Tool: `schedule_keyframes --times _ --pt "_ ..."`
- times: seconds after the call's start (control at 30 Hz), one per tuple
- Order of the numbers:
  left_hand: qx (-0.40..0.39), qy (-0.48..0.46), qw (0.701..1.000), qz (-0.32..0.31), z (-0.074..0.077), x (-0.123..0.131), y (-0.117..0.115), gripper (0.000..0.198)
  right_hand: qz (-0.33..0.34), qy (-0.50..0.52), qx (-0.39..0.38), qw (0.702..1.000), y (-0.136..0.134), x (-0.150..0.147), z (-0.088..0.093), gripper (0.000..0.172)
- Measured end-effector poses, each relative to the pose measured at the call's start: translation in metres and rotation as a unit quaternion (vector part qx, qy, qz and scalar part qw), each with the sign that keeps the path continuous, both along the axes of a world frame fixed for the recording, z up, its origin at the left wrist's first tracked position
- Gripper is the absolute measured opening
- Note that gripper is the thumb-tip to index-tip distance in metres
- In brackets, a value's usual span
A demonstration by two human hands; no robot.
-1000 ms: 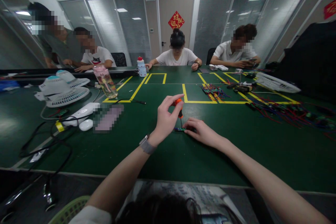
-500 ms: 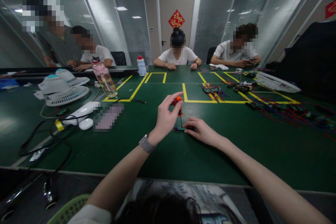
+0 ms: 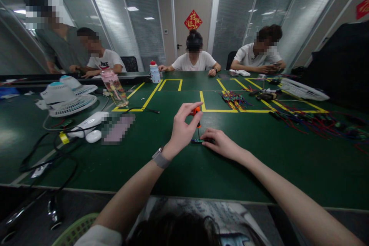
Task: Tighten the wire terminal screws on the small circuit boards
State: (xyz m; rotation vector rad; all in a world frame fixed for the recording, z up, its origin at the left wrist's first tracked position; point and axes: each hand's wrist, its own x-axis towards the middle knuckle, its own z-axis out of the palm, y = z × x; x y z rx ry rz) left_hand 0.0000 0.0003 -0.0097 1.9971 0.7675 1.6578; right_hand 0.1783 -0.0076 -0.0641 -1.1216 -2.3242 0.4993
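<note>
Gripped in my left hand (image 3: 184, 125) is a screwdriver (image 3: 198, 124) with an orange and black handle, held nearly upright. Its thin shaft points down and its tip meets a small green circuit board (image 3: 196, 141) on the table. My right hand (image 3: 220, 141) rests on the tabletop and pinches the board's right end between thumb and fingers. That end is partly hidden by the fingers, and the exact spot under the tip is too small to make out.
Wired circuit boards (image 3: 235, 100) lie in a bundle beyond my right hand, with more wires (image 3: 311, 125) farther right. To the left are a pink-capped bottle (image 3: 115, 90), a white fan (image 3: 72, 103) and black cables (image 3: 49, 153). Several people sit or stand across the green table (image 3: 178, 177).
The person opposite has moved one hand outward toward the blue-white bottle. My left hand and the screwdriver have shifted very slightly; my right hand keeps its hold on the board.
</note>
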Motion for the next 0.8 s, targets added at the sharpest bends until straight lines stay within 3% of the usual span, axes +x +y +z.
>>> schedule_keyframes --times 0.1,0.27,0.43,0.63,0.8 --pt "-0.004 -0.002 1.000 -0.021 0.0010 0.0000 -0.0007 0.030 -0.001 0.001 0.001 1.000 0.0000 0.0002 -0.0005 0.013" --pt "0.014 0.008 0.999 0.034 0.0015 -0.0009 -0.0004 0.022 -0.002 0.006 -0.003 1.000 -0.0002 0.0007 -0.0001 0.012" --pt "-0.016 0.012 0.999 -0.028 -0.0003 -0.0007 0.0001 0.034 -0.002 0.010 -0.009 1.000 0.0012 0.0015 -0.0014 0.014" --pt "0.016 0.012 0.998 0.052 0.0003 -0.0007 -0.0007 0.022 0.000 0.013 -0.016 1.000 0.0019 0.0021 -0.0016 0.013" --pt "-0.007 -0.005 1.000 -0.026 0.0013 -0.0004 -0.0005 0.031 0.003 0.011 -0.014 1.000 0.0017 0.0022 -0.0012 0.013"
